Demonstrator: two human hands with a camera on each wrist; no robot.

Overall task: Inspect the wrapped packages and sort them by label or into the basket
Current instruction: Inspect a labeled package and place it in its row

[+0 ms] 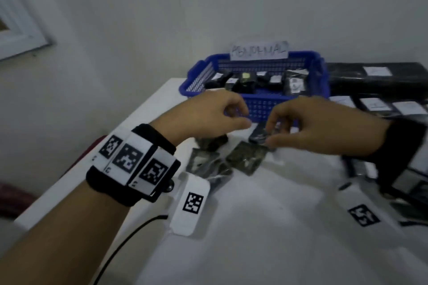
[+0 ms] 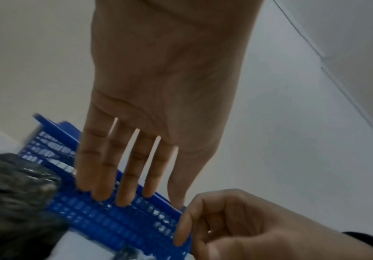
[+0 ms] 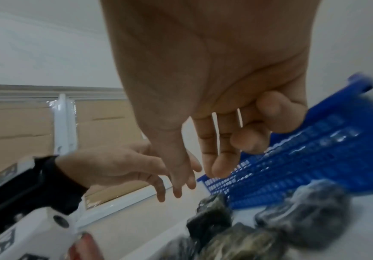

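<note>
A cluster of dark wrapped packages (image 1: 231, 157) lies on the white worktop (image 1: 278, 227), just in front of the blue basket (image 1: 199, 76). One more package (image 1: 260, 135), at 1 o'clock from the cluster and touching the basket's near wall, sits right under the right hand (image 1: 324, 127). That hand's fingers are curled down toward it with thumb and fingertips close together; motion blur hides whether the grip has closed on the wrap, so contact cannot be told. In the right wrist view the two outer fingers fold into the palm and the others point downward.

The left hand (image 1: 208, 113) hovers at 9 o'clock from the right hand, above the cluster, with nothing in it. The left wrist view shows its fingers (image 2: 123, 176) straight and slightly spread in front of the basket wall.

The basket holds more dark packages (image 1: 266, 81) bearing small white labels, and a paper sign (image 1: 259, 50) with blurred handwriting stands on its far rim. At 3 o'clock from the basket, further labelled black parcels (image 1: 375, 76) are stacked along the worktop's edge. Both wrists wear black bands with square markers (image 1: 129, 159).
</note>
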